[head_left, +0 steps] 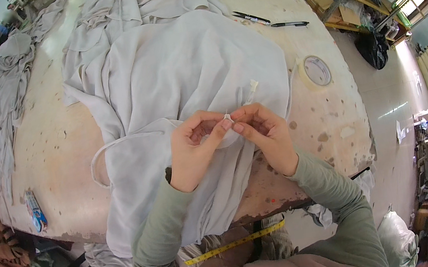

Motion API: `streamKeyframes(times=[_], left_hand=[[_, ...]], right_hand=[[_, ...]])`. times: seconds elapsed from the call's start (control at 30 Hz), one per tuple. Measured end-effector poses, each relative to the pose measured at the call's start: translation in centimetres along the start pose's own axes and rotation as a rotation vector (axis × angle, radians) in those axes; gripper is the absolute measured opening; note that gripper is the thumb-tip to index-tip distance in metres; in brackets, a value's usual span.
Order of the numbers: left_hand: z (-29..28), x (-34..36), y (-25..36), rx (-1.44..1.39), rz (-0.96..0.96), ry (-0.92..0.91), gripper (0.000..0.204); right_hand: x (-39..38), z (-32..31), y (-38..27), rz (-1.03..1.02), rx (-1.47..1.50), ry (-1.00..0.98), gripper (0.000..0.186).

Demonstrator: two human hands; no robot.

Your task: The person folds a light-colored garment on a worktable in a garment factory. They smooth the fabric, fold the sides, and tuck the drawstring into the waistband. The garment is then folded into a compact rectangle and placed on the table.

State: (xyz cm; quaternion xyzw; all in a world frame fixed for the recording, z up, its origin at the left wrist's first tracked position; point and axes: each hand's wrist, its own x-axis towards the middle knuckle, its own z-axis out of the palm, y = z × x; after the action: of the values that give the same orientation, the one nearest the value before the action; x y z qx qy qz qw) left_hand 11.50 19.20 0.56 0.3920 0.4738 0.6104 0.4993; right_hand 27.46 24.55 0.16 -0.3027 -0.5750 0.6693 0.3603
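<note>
A light grey garment [172, 55] of thin, soft cloth lies spread over the table in front of me. My left hand [193, 147] and my right hand [269, 134] meet over its near part, thumbs and forefingers pinched together. Between the fingertips is a small pale bit of the garment's cloth, drawn up to a point; whether something tiny is held with it cannot be made out. Just beyond my right hand a small whitish tag [254, 87] lies on the cloth. A narrow cloth strap [95, 163] loops out on the left.
Right of the garment lie a roll of tape [317, 71] and two pens [289, 24]. A small blue box [35, 210] sits near the table's left edge. More grey cloth [10, 82] is heaped at left. A yellow measuring tape [235, 243] crosses below the table [329, 114] edge.
</note>
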Motion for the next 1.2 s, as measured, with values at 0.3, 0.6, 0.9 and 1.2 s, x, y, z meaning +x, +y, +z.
streamKeyframes(times=[0.3, 0.6, 0.9, 1.2], left_hand=[[0.8, -0.3, -0.3, 0.547, 0.389, 0.101, 0.013], [0.8, 0.0, -0.8, 0.883, 0.695, -0.029, 0.019], [-0.3, -0.3, -0.2, 1.060, 1.159, 0.143, 0.028], [-0.2, -0.5, -0.2, 1.134, 1.166, 0.091, 0.027]], right_hand=[[0.1, -1.1, 0.1, -0.321, -0.402, -0.004, 0.019], [0.7, -1.4, 0.3, 0.311, 0.458, -0.131, 0.012], [0.1, -1.1, -1.4, -0.070, 0.046, -0.079, 0.018], [0.3, -1.2, -0.2, -0.152, -0.181, -0.075, 0.018]])
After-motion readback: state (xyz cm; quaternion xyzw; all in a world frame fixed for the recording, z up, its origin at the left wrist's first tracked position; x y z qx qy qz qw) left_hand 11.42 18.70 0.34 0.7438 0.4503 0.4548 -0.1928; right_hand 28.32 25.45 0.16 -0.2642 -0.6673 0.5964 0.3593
